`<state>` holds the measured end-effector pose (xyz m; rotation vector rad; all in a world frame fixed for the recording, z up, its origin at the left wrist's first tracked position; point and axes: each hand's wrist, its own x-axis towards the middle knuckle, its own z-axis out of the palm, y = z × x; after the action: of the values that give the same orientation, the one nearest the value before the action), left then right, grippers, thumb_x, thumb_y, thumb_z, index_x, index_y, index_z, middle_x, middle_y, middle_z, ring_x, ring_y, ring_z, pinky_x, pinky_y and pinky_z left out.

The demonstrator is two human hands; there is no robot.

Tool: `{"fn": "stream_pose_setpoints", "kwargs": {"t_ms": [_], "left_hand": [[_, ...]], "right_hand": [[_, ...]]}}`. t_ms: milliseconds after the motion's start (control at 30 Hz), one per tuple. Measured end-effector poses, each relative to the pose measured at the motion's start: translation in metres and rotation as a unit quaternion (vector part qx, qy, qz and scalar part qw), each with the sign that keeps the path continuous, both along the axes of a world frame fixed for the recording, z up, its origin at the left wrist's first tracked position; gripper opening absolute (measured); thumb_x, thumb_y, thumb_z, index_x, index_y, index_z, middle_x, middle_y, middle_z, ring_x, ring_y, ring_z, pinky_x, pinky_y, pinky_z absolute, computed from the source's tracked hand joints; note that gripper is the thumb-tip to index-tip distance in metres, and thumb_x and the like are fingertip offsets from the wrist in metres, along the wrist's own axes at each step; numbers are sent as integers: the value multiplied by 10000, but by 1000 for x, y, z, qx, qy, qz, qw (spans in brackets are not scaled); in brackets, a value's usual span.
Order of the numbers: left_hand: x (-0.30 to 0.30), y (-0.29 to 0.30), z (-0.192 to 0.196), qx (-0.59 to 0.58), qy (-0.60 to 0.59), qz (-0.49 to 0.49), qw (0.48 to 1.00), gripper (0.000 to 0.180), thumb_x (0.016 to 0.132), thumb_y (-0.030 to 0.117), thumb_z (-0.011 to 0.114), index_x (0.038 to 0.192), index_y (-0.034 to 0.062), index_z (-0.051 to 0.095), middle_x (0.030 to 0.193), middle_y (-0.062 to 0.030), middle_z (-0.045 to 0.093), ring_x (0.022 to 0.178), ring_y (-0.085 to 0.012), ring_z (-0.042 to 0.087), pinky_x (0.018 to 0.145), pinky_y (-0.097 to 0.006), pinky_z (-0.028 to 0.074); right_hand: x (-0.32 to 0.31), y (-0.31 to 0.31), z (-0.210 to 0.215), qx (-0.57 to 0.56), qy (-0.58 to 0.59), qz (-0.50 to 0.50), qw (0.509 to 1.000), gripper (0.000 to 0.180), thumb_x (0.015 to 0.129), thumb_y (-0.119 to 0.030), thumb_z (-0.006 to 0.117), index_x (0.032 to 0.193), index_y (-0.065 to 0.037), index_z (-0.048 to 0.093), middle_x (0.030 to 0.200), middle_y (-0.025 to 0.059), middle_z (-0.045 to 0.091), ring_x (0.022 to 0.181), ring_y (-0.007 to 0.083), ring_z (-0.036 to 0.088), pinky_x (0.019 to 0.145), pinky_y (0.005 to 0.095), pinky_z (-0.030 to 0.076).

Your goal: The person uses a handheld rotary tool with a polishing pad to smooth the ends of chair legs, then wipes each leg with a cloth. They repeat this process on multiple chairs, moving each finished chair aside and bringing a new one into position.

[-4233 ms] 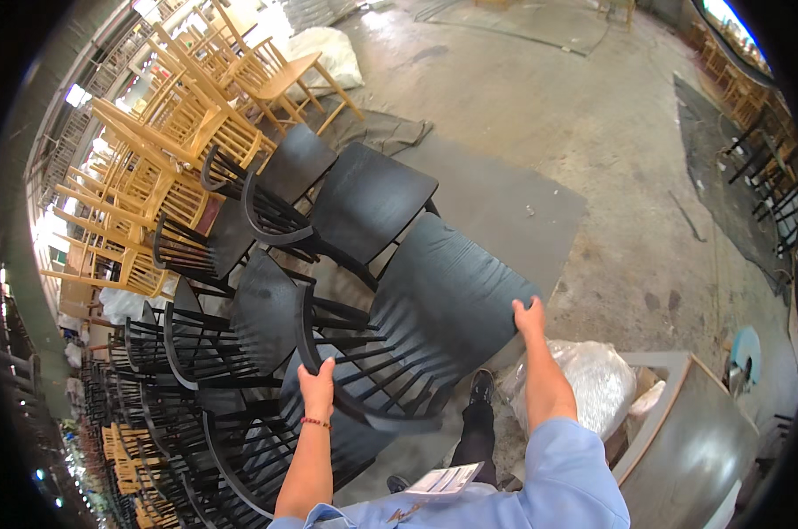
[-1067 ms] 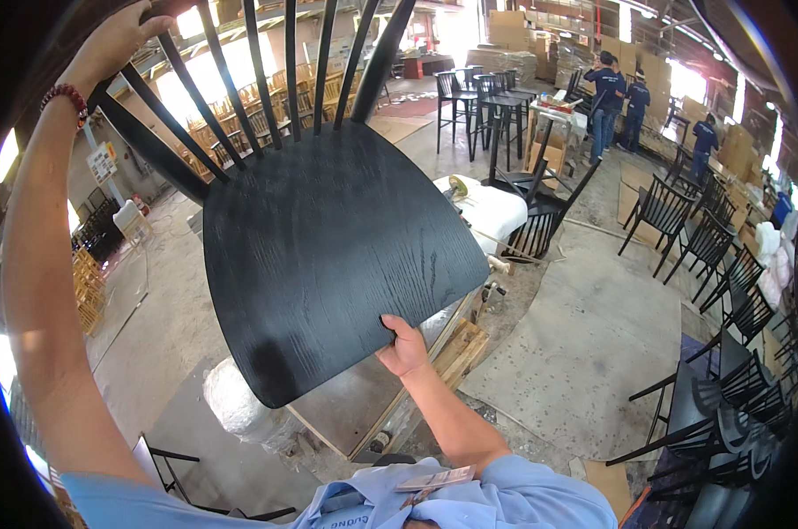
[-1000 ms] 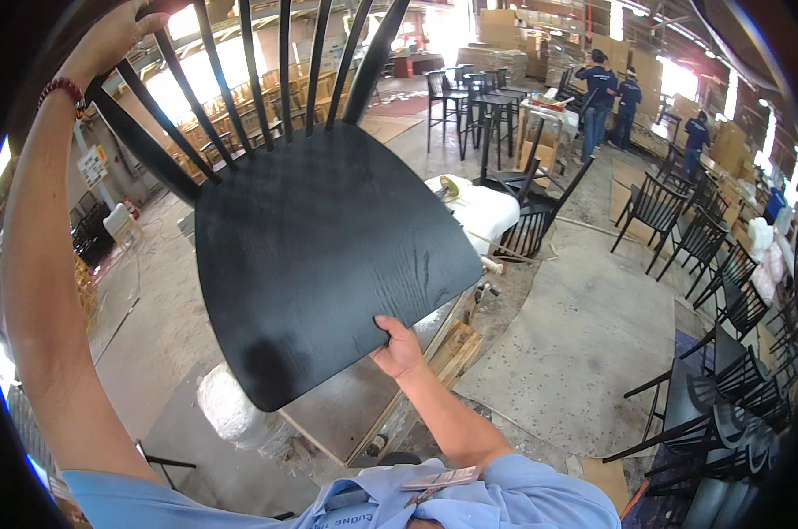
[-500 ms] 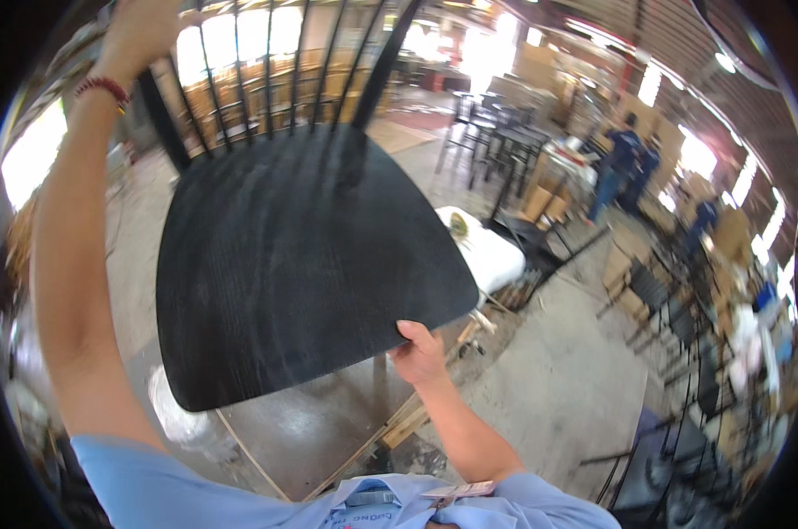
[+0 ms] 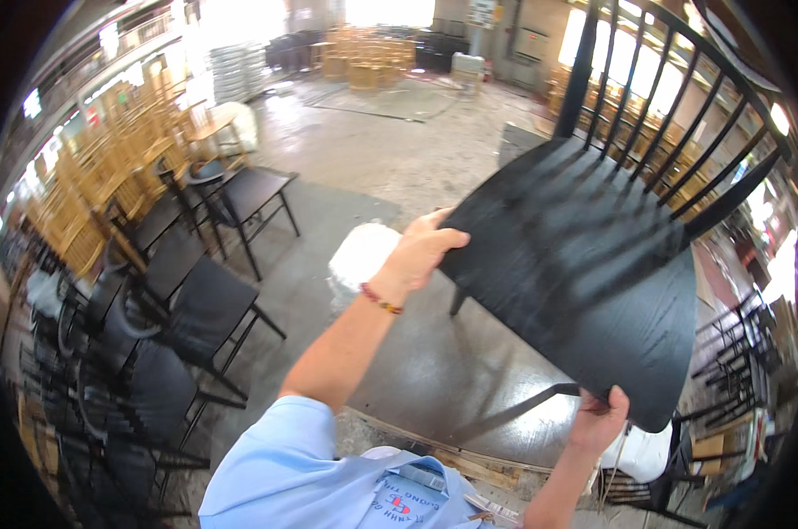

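White bundle [image 5: 361, 254], contents unclear; both hands [image 5: 419, 249] [image 5: 600, 418] grip chair [image 5: 575, 264].

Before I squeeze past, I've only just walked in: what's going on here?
A person's left hand and right hand grip the seat edge of a black spindle-back chair, above a smooth grey surface. Whether its legs rest there is unclear. More black chairs stand to the left, with pale wooden chairs beyond them.

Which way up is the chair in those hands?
Right way up: the black chair has its seat facing up, back rising above and legs underneath. Slight tilt: can't tell.
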<state>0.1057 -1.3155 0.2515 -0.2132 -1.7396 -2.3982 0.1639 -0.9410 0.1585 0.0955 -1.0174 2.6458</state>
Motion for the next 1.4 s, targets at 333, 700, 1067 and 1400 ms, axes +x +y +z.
{"fn": "stream_pose_setpoints", "kwargs": {"t_ms": [333,700,1067,1400], "left_hand": [[52,101,-5,84,16,189,978,550,802,90,609,1305,-120,529,803,-38,583,656,-108,497,578,-267,391],[34,68,-1,-47,-21,261,964,180,789,183,672,903,52,724,872,-76,648,868,-205,583,698,-386,486],[8,51,16,-68,-82,204,973,152,903,175,638,995,54,648,958,-50,661,890,-195,646,879,-460,555],[34,63,21,-70,-119,202,970,339,908,370,633,1078,78,650,1048,-19,621,1008,-196,579,923,-481,449]], "right_hand": [[-57,115,31,28,-4,175,984,160,894,-141,607,1017,-37,615,1075,93,680,980,241,665,874,430,555],[-84,66,72,38,-78,190,978,216,929,-173,557,1091,-33,588,1148,111,647,1054,302,639,985,533,495],[-88,69,79,123,-79,173,974,227,936,-152,559,1077,26,554,1025,159,659,896,314,667,829,469,590],[-53,138,89,265,-143,15,953,592,928,-570,570,1073,3,583,975,144,680,856,270,672,743,406,540]]}}
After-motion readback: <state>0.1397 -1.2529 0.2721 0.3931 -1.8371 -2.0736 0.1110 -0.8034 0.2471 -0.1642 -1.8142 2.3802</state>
